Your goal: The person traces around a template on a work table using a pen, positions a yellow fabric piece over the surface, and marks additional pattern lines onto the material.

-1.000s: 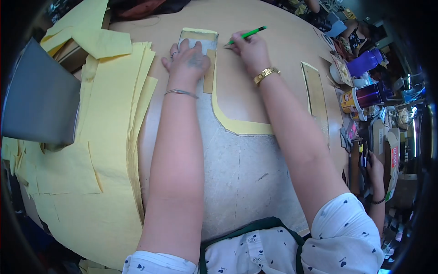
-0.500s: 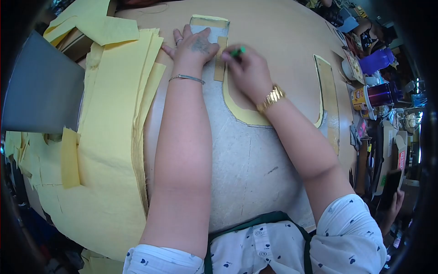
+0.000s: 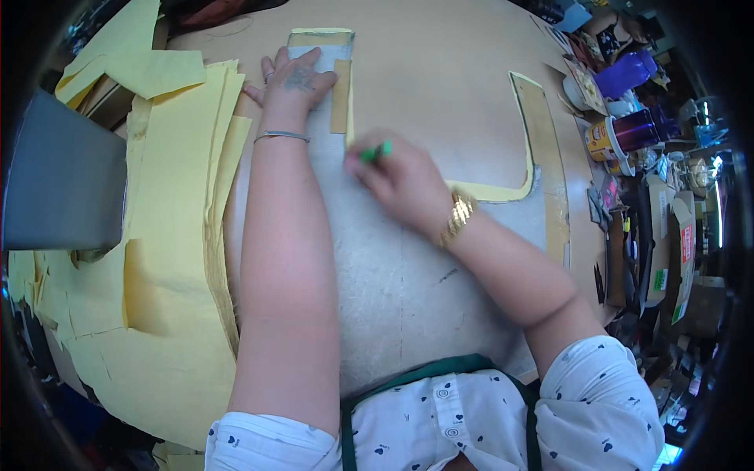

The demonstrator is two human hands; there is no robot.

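Note:
A large grey template (image 3: 393, 290) with a U-shaped cutout lies over yellow material (image 3: 503, 191), whose edge shows along the cutout. Fingers spread, my left hand (image 3: 292, 82) presses flat on the template's upper left arm, beside a tan strip (image 3: 341, 94). My right hand (image 3: 400, 177) is closed on a green pencil (image 3: 375, 152) at the left inner curve of the cutout and hides part of that edge. The pencil's tip is hidden and the hand is somewhat blurred.
Stacked yellow sheets (image 3: 177, 180) lie on the left, with a grey box-like object (image 3: 67, 173) on them. At the right edge are a purple bottle (image 3: 626, 74), an orange-labelled container (image 3: 601, 141) and cardboard boxes (image 3: 658, 243). Part of another person shows at the upper right.
My right hand has moved with the pencil from beside the template's upper left arm down along its inner edge to the curve. My left hand stays pressed on the template. The view has shifted slightly.

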